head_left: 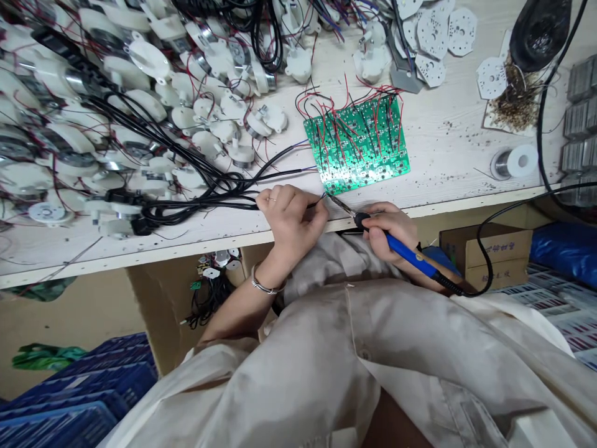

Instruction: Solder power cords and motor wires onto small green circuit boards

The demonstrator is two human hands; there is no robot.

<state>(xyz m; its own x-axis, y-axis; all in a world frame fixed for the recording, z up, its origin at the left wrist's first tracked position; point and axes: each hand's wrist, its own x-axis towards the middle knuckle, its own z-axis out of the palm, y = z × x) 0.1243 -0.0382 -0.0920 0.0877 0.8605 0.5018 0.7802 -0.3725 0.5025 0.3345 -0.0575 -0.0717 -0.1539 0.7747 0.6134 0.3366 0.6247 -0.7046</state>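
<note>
A green circuit board panel (361, 149) lies on the bench with many red and black wires along its far side. My left hand (295, 214) is closed around a black cable (242, 204), whose thin wire ends reach the panel's near left corner. In my right hand (390, 231) is a blue soldering iron (413, 256), its tip at that same corner, by the wire ends. Whether the tip touches the board I cannot tell. Two other black cables run to the panel's left edge.
White motors (224, 118) with red wires crowd the bench's left. To the right stand a solder spool (517, 163), a dirty tip-cleaning pad (513, 102) and white discs (436, 31). The iron's cord (489, 249) hangs over the bench edge. Below are a cardboard box (485, 252) and blue crates (84, 392).
</note>
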